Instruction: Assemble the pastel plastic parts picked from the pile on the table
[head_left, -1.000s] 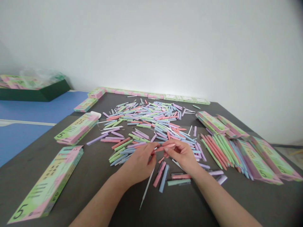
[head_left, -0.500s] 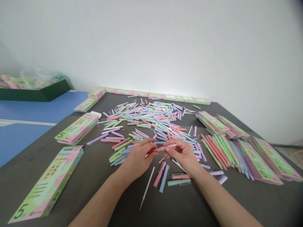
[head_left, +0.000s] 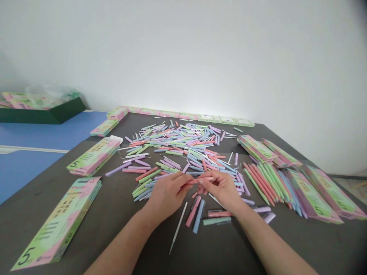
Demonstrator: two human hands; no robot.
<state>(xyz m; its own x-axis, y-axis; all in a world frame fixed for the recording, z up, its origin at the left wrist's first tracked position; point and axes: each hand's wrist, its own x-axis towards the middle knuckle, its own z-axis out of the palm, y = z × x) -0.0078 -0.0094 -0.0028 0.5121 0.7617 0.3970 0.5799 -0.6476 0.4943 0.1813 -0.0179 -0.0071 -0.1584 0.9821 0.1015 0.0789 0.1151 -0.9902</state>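
Dark table (head_left: 86,214), scattered pastel pen parts (head_left: 177,139); left hand (head_left: 166,194) and right hand (head_left: 219,189) both pinching pink barrel (head_left: 200,179).

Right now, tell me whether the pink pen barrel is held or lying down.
Held: the left hand and right hand pinch the pink pen barrel between them.

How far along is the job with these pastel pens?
Done: a neat row of pink, green and blue pens lies at the right. In hand: the left hand and right hand both grip a pink pen. Left: a large loose heap of pen parts mid-table.
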